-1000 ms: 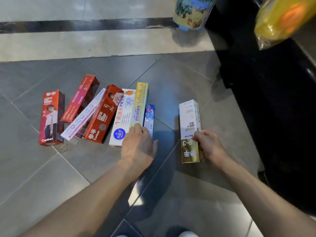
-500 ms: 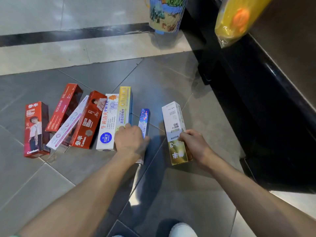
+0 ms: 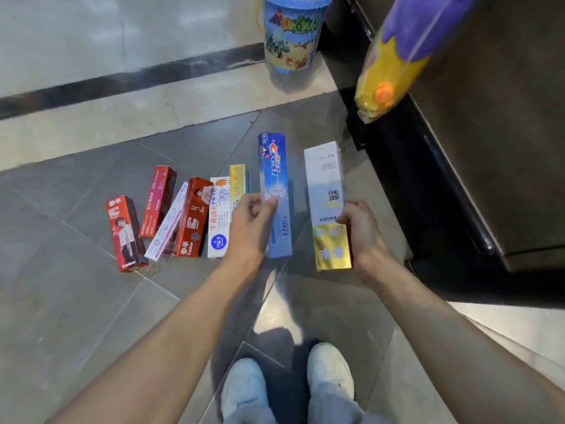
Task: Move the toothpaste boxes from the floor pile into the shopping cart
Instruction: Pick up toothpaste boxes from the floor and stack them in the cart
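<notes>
Near the middle of the frame the left hand [image 3: 250,228] is gripping a blue toothpaste box [image 3: 274,191], its thumb lying across the printed face and the other fingers curled behind the edge. The box is standing lengthwise up the frame, its far end pointing toward the top. Just to its right the right hand [image 3: 362,231] is holding a white and gold toothpaste box [image 3: 327,203], fingers wrapped round its right edge at about mid-length, gold end nearest the camera. The two boxes are lying side by side, apart from each other, and both appear to be lifted off the floor [image 3: 76,301].

To the left of centre the remaining boxes are lying in a loose row on the grey tiles: a red box with a figure [image 3: 123,234] at the far left, a dark red box [image 3: 157,201] beyond it, a thin white and pink box [image 3: 168,226] leaning against another red box [image 3: 192,217], then a white box with a blue circle [image 3: 218,223] and a yellow box [image 3: 238,185] touching it, partly hidden by the left hand.

At the top centre a printed bucket [image 3: 290,35] wrapped in netting is standing on the pale tiles; what it holds cannot be made out. In the upper right a yellow and purple toy in clear wrapping [image 3: 394,56] is hanging over a dark cabinet [image 3: 489,148]. At the bottom centre two white shoes [image 3: 247,390] are showing.
</notes>
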Demonstrator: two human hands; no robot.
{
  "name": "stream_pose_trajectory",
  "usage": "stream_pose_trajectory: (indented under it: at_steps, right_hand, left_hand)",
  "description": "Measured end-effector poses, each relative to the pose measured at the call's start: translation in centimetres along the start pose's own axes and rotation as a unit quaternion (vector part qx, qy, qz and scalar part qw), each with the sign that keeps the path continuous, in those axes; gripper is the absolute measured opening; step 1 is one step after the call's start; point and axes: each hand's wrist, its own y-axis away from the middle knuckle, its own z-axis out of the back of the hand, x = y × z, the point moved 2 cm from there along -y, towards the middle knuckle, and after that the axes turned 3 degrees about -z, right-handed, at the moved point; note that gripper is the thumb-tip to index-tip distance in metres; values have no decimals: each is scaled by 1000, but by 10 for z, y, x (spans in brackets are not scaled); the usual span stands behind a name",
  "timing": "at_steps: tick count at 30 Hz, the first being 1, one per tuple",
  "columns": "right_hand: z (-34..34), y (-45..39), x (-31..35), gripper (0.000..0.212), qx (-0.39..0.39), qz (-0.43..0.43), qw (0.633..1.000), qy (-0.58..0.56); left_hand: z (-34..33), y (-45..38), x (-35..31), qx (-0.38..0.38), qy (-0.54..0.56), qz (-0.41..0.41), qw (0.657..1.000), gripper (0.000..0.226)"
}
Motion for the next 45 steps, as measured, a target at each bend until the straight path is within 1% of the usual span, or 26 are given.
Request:
stream_pose_trajectory:
  at_steps: [3,5,6,8,11,13,16,19,20,21,23,25,29,30,32,34,36,38,40,42,45]
  right_hand:
    - [2,73,63,27,13,9,1000,2]
    - [5,127,111,30,16,4,1000,-5]
    - [7,153,136,31,23,7,1000,-11]
    - [12,212,188,25,41,19,999,-29]
    - [25,299,268,18,54,41,996,-58]
    - [43,357,318,23,60,61,995,-56]
    - [70,434,389,46,72,97,992,-46]
    - [93,503,431,64,62,126,987,-72]
    - [95,515,435,69,61,131,986,-88]
    - [103,536,443,68,49,143,983,-105]
    - [115,573,452,54,29,171,975,-137]
    - [125,607,457,44,-1,194,967,-168]
    - [140,664,450,46,-74,231,948,-207]
    - [142,679,445,49,-99,238,942,-215]
    - [146,709,430,52,-161,243,928,-233]
    - [149,743,411,41,-234,254,900,-264]
    - [152,777,388,28,-302,256,864,-311]
    - [154,815,362,30,-362,249,828,-348]
    - [156,855,333,34,-416,246,794,-370]
    - [157,897,300,33,-468,248,755,-388]
    - [156,962,244,36,-538,251,691,-413]
  left_hand:
    - [1,40,-85,33,33,8,999,38]
    - [2,70,-151,44,55,21,997,41]
    - [1,87,-185,45,61,28,997,35]
    - [-1,126,-258,51,72,40,995,16]
    - [-6,185,-366,69,74,42,994,10]
    - [-13,227,-438,82,75,38,993,12]
    - [-25,287,-527,128,80,37,988,21]
    - [-42,338,-588,148,78,6,986,32]
    - [-45,346,-600,148,78,-2,986,33]
    - [-52,359,-618,156,89,-12,984,31]
    - [-59,381,-646,183,100,-28,978,27]
    - [-65,398,-667,218,76,-51,972,29]
    - [-68,425,-696,300,43,-95,948,34]
    - [-69,433,-701,326,39,-99,939,33]
    - [-72,450,-704,384,29,-99,917,24]
    - [-76,470,-703,457,20,-89,885,18]
    - [-81,495,-695,526,0,-69,847,20]
    - [-86,525,-684,585,-26,-53,809,25]
    - [-91,563,-673,634,-51,-55,770,29]
    - [-91,611,-660,682,-64,-50,727,25]
    - [-82,692,-639,756,-76,-25,649,16]
